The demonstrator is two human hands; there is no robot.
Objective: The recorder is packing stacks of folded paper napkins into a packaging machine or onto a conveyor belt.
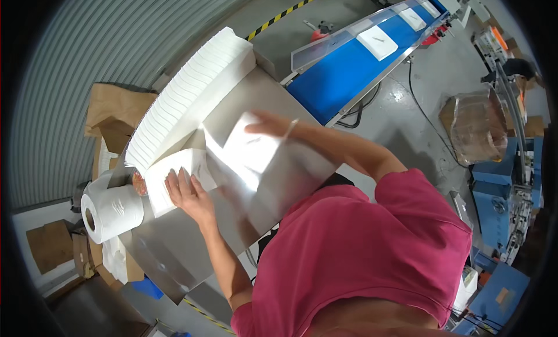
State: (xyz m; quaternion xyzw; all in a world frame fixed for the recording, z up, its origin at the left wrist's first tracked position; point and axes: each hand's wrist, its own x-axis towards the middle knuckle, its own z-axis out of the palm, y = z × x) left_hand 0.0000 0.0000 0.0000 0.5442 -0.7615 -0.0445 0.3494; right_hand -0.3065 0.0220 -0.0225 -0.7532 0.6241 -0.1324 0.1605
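My left hand [190, 194] lies flat with fingers spread on a white stack of folded sheets [165, 171] at the left of a metal table [180, 238]. My right hand [267, 125], smeared by motion, touches the upper right of a flat white packet [250, 148] in the table's middle. Glare washes out part of that packet, and how the right fingers are bent is unclear. Behind both hands, a long curved row of upright white folded sheets [192, 99] stands along the table's far edge.
A blue conveyor belt [331, 84] carrying several white packets [378, 42] runs off to the far right. Left of the table is a large white roll [116, 212], with cardboard boxes [110, 113] behind. A plastic-lined carton [476, 128] and blue machinery [494, 186] stand at the right.
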